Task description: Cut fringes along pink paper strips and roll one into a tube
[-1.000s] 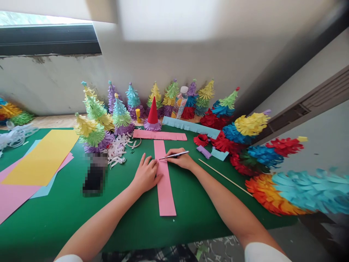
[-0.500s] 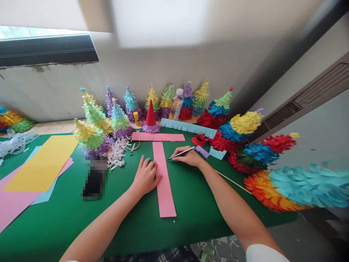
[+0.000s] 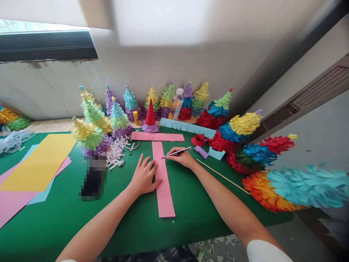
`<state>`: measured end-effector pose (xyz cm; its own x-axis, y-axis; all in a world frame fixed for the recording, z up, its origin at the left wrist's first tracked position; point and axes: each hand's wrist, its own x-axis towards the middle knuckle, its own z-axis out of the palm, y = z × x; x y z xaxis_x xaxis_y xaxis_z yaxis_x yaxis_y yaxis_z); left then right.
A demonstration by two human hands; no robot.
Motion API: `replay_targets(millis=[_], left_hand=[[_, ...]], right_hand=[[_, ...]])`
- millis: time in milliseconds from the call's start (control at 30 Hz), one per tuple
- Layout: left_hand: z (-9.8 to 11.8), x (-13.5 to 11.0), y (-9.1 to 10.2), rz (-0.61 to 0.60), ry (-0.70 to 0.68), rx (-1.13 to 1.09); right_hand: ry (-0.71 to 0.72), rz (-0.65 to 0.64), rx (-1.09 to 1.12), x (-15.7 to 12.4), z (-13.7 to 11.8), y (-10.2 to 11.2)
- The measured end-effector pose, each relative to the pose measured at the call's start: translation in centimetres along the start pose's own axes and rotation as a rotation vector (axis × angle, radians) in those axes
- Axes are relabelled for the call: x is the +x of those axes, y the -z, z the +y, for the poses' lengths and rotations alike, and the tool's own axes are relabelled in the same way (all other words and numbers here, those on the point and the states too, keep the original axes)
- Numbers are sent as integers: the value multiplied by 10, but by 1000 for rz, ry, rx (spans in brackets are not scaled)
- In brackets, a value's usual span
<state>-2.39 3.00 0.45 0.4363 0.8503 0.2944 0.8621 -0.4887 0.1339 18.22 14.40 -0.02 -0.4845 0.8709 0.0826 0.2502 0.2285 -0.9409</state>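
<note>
A long pink paper strip point(image 3: 165, 196) lies lengthwise in front of me on the green table. My left hand point(image 3: 144, 174) rests open on its left edge, fingers spread. In my right hand point(image 3: 181, 157) is a slim pen point(image 3: 178, 152), its tip at the strip's right edge. Just beyond the strip's far end, a second pink strip point(image 3: 158, 136) with small cuts along an edge lies crosswise. Behind that stands a red paper cone point(image 3: 150, 114) with a purple fringed base.
Fringed paper trees point(image 3: 94, 111) line the back and right. A light blue strip point(image 3: 188, 128), a bottle point(image 3: 177, 103), a glue stick point(image 3: 135, 118), white paper scraps point(image 3: 116, 154) and a thin stick point(image 3: 223, 176) lie around. Coloured sheets point(image 3: 40, 163) and a pixelated dark object point(image 3: 92, 182) are left.
My right hand has moved slightly left, bringing the pen tip from beside the pink strip onto its right edge. The left hand stays on the strip.
</note>
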Motion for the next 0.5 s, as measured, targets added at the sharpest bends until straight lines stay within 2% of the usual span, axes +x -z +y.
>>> replay_targets(millis=[167, 500], left_hand=[[-3, 0, -3, 21, -56, -2], [0, 0, -3, 15, -49, -12]], right_hand=[[-14, -7, 22, -2, -1, -7], [26, -89, -43, -2, -1, -12]])
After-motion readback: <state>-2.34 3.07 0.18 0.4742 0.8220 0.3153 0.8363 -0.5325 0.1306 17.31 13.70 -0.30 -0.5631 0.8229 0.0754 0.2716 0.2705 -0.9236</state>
